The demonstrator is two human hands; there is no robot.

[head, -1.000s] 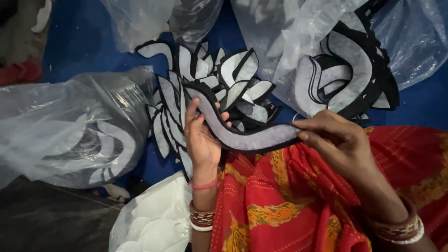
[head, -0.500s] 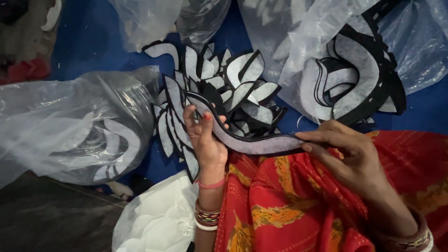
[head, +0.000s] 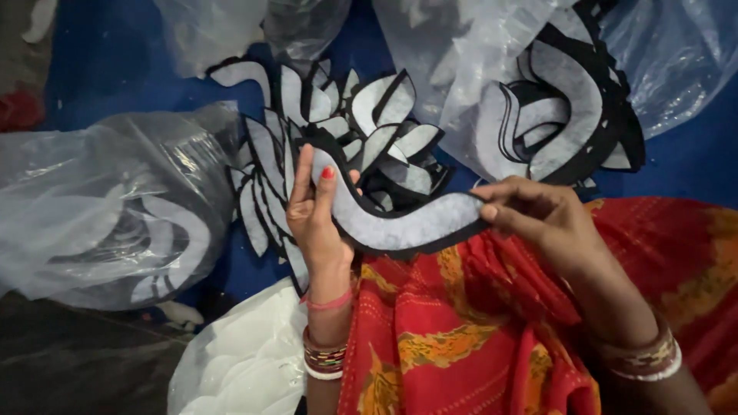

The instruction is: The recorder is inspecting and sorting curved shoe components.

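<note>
Spanning both hands, curved patch (head: 392, 219) pinched by left hand (head: 319, 219), right hand (head: 542, 219).

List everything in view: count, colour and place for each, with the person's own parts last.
curved cutout piece: one, pale grey face with black edge, held between both hands at centre.
pile of leaf-shaped cutouts: one pile, grey and black, on the blue surface behind the hands.
large cutouts: one stack, grey and black, upper right, partly under plastic.
clear plastic bags: several, left, top and upper right.
white bag: one, bottom centre-left.
blue surface: one, beneath everything.
red and orange garment: one, lower right.
left hand: grips the piece's left end.
right hand: pinches its right end.
</note>
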